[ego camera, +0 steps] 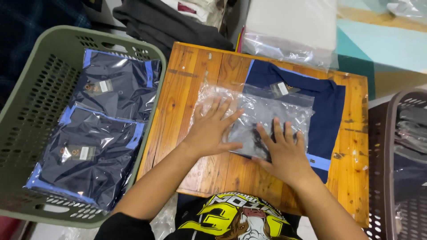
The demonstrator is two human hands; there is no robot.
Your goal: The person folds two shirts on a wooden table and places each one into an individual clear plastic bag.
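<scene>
Fingers of both hands: spread flat, palms down, gripping nothing. Left hand (212, 129), centre of the frame, presses the left part of a clear plastic bag (253, 115); right hand (284, 153), just right of centre, presses the bag's lower right part, where it overlaps a folded navy shirt (327, 111).

Clear plastic bag: empty, crinkled, lying flat on the wooden table (187, 75), its right half over the shirt.

Folded navy shirt: light-blue trim, a small hang tag (280, 89) near the collar, lying on the right half of the table, partly under the bag.

Green basket (26, 115), left of the frame: perforated walls, holding two bagged navy shirts (95, 146), one above the other.

Dark basket (391, 178), right edge: holding bagged dark items, details unclear.

Stack of clear bags (289, 40), upper centre, just beyond the table's far edge.

Dark grey cloth (160, 24), upper left centre.
</scene>
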